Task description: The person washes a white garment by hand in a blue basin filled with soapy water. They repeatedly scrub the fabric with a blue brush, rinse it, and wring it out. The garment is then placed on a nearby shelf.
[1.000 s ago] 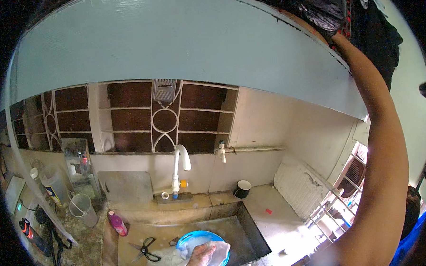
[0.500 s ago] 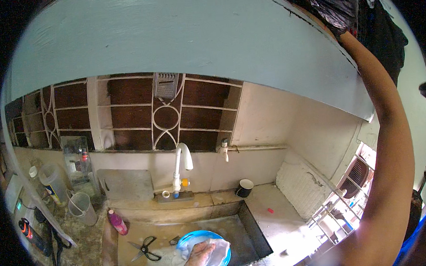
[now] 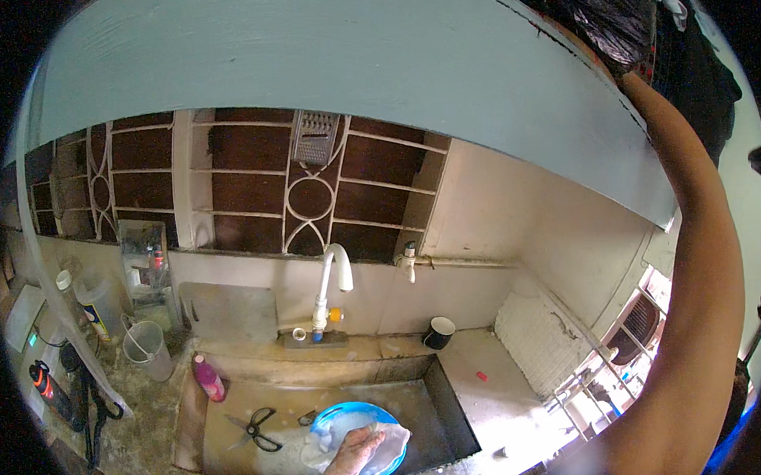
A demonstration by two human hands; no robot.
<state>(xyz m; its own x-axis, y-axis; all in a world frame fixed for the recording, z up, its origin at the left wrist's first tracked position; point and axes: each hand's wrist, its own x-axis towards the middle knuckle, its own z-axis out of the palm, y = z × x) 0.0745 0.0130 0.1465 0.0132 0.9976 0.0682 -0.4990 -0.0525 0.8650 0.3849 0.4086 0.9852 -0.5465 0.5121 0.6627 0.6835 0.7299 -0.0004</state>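
My left hand (image 3: 354, 457) is over a blue basin (image 3: 327, 412) in the sink, apparently gripping a pale, translucent, soapy thing (image 3: 391, 448); its kind is unclear. White suds lie in and beside the basin. My right arm (image 3: 702, 249) rises along the right side to a black plastic bag (image 3: 613, 23) at the top of the pale blue cabinet. The right hand's fingers are hidden there. Scissors (image 3: 253, 429) with black handles lie in the sink, left of the basin. A pink bottle (image 3: 207, 379) leans in the sink's far left corner.
A white tap (image 3: 319, 295) curves over the sink (image 3: 456, 404). Behind stand a grey cutting board (image 3: 231, 310) and a dark-sided cup (image 3: 439, 332). A clear bucket (image 3: 148, 351) and a red-black bottle (image 3: 52, 392) stand left. The cabinet (image 3: 347, 52) overhangs everything.
The view has shifted slightly, so the sink sits a little higher. My left hand stays at the basin with the pale thing; my right arm remains raised.
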